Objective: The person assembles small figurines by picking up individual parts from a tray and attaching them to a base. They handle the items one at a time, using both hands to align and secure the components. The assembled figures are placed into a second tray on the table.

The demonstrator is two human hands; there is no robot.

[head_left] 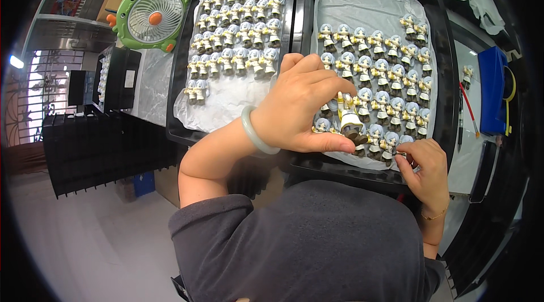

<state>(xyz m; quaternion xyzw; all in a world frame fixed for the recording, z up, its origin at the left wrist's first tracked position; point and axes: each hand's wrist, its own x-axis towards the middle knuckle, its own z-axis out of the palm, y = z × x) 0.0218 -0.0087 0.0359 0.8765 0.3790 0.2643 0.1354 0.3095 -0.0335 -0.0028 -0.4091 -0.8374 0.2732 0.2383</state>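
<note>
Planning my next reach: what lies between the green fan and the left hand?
In the head view, the left tray of figurines lies between fan and left hand.

**Even indoor light, heavy fisheye warp**

Bright and even across the centre. Light source visible at far left edge: small bluish lamp (16, 61), slightly blown out. Soft, short shadows under left hand (300, 106) onto the plastic sheet (226, 98). Mild sheen on sheet and black tray rims (298, 13). Strong barrel distortion: tray edges bow outward, corners vignetted to black. Centre sharp; figurines (241, 30) crisp. Periphery soft, floor at lower left washed out, hazy.
</note>
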